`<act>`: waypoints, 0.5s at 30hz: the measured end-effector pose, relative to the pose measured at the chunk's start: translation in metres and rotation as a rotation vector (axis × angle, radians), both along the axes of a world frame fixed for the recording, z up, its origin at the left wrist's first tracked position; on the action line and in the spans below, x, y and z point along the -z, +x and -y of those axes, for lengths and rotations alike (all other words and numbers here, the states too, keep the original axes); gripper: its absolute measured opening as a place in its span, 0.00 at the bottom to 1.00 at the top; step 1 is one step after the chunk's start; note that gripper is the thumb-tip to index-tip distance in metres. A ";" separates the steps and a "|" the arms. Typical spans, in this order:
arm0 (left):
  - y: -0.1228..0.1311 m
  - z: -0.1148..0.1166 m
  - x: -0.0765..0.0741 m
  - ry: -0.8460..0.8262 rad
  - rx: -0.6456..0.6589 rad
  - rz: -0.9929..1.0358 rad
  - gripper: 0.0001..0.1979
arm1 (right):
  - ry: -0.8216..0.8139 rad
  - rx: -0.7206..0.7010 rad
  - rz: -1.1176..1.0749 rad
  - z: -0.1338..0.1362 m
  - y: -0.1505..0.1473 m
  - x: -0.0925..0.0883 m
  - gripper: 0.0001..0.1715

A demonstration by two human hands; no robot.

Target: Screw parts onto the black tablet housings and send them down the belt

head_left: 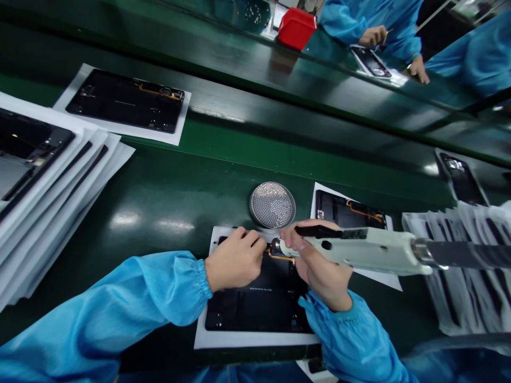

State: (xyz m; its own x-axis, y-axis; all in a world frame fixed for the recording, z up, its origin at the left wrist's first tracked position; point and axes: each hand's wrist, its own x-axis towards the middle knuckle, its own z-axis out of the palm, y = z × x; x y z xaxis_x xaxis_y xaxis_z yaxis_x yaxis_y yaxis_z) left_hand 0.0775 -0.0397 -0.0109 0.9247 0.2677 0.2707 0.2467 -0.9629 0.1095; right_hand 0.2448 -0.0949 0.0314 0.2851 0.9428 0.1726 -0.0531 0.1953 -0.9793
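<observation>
In front of me a black tablet [255,306] with its inside exposed lies on a white sheet [239,339]. My right hand [325,274] is wrapped round a pale electric screwdriver [371,250], its nose pointing left at the tablet's upper edge. My left hand [237,259] rests on the upper left of the tablet beside the screwdriver's tip. Its fingers are curled together, and whatever they pinch is hidden. An orange flex cable [280,256] shows between the hands. Just beyond them sits a round dish of tiny screws [272,206].
Another tablet [335,209] lies to the right, one more [128,101] at the back left. Stacks of tablets between white sheets stand left [59,213] and right [471,266]. Across the line a co-worker's hand [373,36] is near a tablet [371,61] and a red bin [297,27].
</observation>
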 end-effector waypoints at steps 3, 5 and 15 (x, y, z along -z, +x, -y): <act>0.000 0.002 -0.001 0.019 0.008 -0.006 0.13 | -0.025 0.015 0.017 0.001 0.000 0.002 0.11; 0.000 0.002 -0.001 0.022 0.014 -0.003 0.13 | -0.049 0.029 0.032 0.002 0.000 0.004 0.11; 0.000 0.003 -0.002 0.009 0.012 0.009 0.13 | -0.097 0.086 0.118 0.000 0.000 0.008 0.09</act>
State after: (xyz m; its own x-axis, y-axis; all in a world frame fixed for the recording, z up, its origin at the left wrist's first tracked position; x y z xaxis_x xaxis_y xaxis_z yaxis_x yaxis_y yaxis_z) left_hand 0.0780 -0.0423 -0.0086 0.9254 0.2539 0.2815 0.2338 -0.9668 0.1033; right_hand 0.2448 -0.0950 0.0234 0.3481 0.9299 0.1190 0.0765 0.0983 -0.9922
